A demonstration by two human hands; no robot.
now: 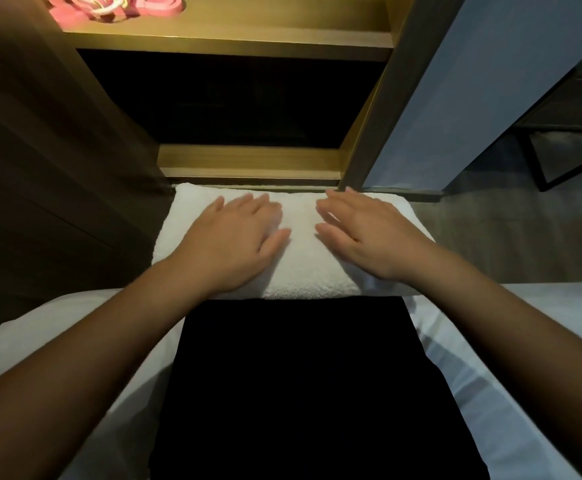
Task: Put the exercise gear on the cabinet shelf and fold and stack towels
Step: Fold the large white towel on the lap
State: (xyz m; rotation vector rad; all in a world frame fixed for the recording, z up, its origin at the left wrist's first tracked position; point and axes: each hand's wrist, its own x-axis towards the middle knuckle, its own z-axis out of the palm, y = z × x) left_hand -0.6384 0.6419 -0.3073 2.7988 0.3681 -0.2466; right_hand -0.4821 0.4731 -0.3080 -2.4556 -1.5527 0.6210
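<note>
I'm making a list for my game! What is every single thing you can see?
towel: one, white, folded, on the bed's far edge.
exercise gear: one pile, pink, on the cabinet shelf.
cabinet shelf: one, tan wood, top of view.
cloth: one, black, on the bed, nearer than the towel.
sheet: one, white, beside the cloth.
left hand: one, flat on the towel.
right hand: one, flat on the towel.

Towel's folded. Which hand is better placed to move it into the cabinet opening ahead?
Left, probably. The left hand lies flat on the towel squarely before the opening; the right hand has its fingertips by the cabinet post.
</note>
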